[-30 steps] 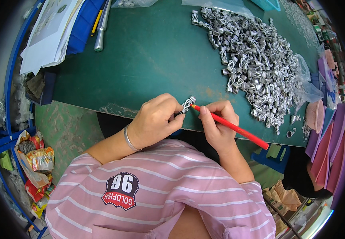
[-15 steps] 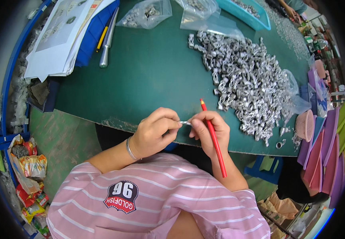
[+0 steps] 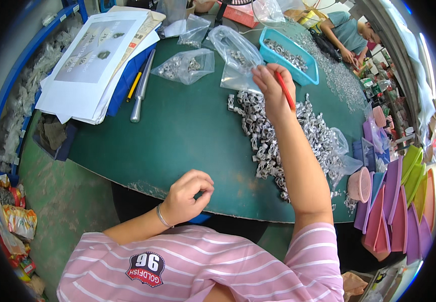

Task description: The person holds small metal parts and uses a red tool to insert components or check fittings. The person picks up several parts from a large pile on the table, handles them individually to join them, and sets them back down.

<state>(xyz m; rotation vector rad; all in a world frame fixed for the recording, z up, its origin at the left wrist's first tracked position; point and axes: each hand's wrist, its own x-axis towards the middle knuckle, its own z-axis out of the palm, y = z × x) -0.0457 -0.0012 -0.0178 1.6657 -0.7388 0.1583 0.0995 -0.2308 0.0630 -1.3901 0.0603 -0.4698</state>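
Observation:
My right hand reaches out over the table, its forearm crossing the pile of small grey metal parts. A red pencil is held in it. The fingertips are beside the open clear plastic bag, which has a few metal parts inside; whether they touch it, I cannot tell. My left hand is near the table's front edge, closed with curled fingers. Anything in it is hidden. A metal bangle circles that wrist.
A turquoise tray of small parts stands beyond the pile. Another clear bag lies left of it. Papers rest over a blue bin at the left, with a yellow pencil alongside. Another person works at the far right.
My hands have parted from the small metal piece they both held. The right hand has moved far forward with the red pencil; the left stays near the table edge. The view tilts farther up.

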